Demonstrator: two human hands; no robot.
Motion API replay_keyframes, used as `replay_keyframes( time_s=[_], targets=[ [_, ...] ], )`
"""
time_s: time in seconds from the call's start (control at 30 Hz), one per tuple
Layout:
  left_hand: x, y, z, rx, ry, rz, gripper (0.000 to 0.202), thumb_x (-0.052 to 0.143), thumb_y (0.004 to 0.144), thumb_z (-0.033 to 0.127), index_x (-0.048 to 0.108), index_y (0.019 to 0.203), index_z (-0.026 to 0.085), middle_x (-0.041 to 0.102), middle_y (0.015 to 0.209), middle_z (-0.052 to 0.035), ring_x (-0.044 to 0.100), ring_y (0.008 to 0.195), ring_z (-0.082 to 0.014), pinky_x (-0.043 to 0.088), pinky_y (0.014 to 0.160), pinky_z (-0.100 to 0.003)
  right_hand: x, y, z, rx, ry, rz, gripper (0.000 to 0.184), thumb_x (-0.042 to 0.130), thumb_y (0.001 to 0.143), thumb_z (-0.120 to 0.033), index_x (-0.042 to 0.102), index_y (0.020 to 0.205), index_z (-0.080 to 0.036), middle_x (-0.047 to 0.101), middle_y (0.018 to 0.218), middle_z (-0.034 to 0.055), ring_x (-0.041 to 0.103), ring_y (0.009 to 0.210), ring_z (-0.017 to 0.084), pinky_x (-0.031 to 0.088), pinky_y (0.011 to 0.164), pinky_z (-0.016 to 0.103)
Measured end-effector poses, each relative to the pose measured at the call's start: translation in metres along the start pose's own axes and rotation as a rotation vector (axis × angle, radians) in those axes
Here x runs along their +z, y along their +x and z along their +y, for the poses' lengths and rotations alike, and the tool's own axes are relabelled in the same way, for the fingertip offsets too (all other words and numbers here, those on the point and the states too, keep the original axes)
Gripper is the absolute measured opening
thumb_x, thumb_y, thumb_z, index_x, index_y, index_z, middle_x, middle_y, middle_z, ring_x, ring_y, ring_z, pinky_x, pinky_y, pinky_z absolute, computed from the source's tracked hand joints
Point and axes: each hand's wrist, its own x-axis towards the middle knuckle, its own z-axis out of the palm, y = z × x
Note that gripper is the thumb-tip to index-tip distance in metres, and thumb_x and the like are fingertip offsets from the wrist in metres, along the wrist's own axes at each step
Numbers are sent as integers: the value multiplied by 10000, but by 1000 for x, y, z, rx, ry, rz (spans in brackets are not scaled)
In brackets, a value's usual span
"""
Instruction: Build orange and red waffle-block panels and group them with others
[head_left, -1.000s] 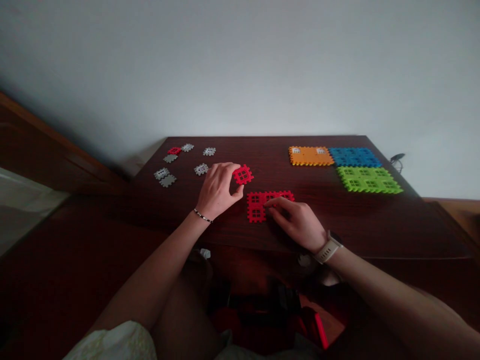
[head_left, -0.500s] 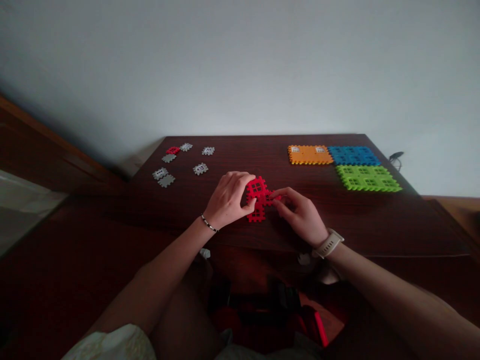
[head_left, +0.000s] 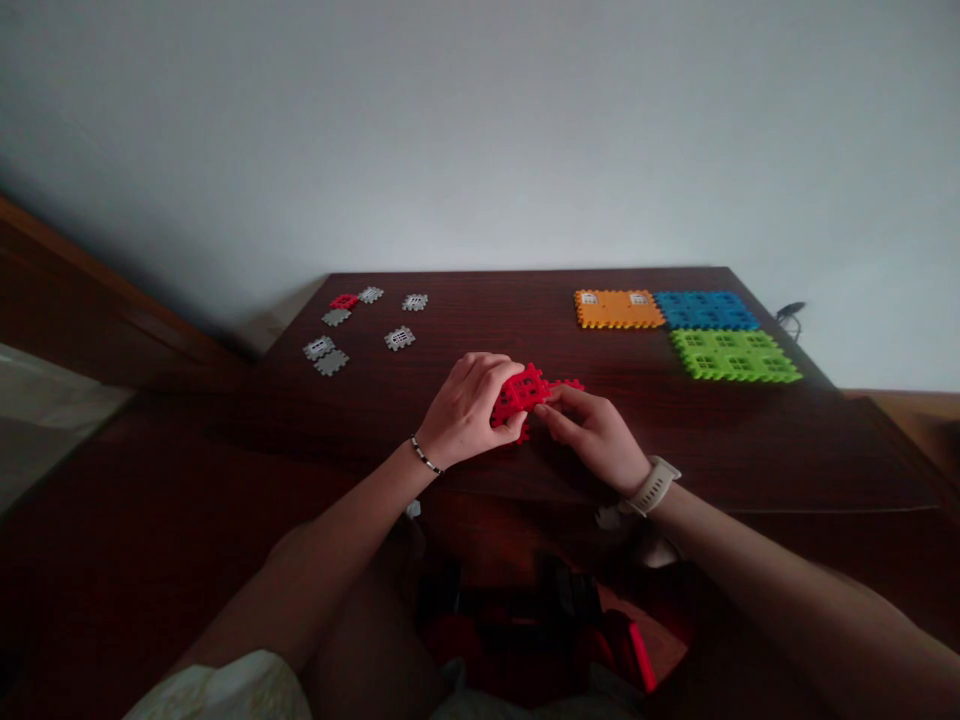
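Note:
Joined red interlocking building tiles [head_left: 523, 392] with window-like openings and toothed edges are held up above the table in front of me. My left hand [head_left: 471, 408] is closed around their left side, thumb below and fingers over the top. At the right side, my right hand [head_left: 592, 428] pinches the tiles between thumb and index finger. A further red toothed edge [head_left: 568, 384] sticks out just above the right fingers. Parts of the red tiles are hidden behind my fingers, so how they join cannot be made out fully.
Several small grey tiles [head_left: 400, 339] and a red tile [head_left: 344, 302] lie at the table's [head_left: 495, 310] left. Flat orange [head_left: 619, 312], blue [head_left: 706, 312] and green panels [head_left: 736, 358] lie at the right. A pale wall stands behind, and a dark cable [head_left: 790, 318] hangs at the right.
The red tiles have been tilted and turned in my hands, and their lower part shows less. My left hand has shifted slightly right and down.

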Motion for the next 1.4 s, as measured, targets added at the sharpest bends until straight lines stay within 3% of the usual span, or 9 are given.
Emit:
replay_keyframes(
  time_s=[0.6, 0.97, 1.2, 1.4],
  targets=[
    [3, -2, 0, -17, -41, 12, 606, 815, 974, 374, 506, 1466, 200, 700, 1260, -133, 665, 1173, -300, 579, 1024, -483, -1, -1, -1, 29, 53, 27, 376, 669, 1002, -578, 674, 907, -214, 617, 686, -27, 519, 615, 146, 409, 604, 291],
    [0, -2, -1, -25, -94, 12, 562, 790, 989, 275, 524, 1481, 225, 709, 1268, -116, 678, 1180, -282, 596, 1032, -479, -1, -1, 0, 83, 122, 66, 401, 688, 977, -611, 682, 953, -210, 602, 674, -30, 513, 610, 148, 404, 597, 297],
    [0, -1, -2, 25, -96, 33, 468, 694, 1027, 126, 543, 1461, 215, 744, 1236, -99, 698, 1139, -239, 611, 1015, -437, -3, 0, 0, 51, 140, 142, 443, 677, 986, -651, 674, 945, -210, 596, 659, -30, 520, 602, 143, 414, 595, 293],
    [1, -2, 1, -17, -86, 61, 425, 701, 1038, 165, 565, 1435, 231, 766, 1175, -78, 727, 1113, -230, 622, 984, -424, -4, 0, -4, 36, 163, 174, 458, 691, 975, -674, 674, 944, -218, 586, 650, -28, 520, 591, 144, 424, 566, 287]
  ],
)
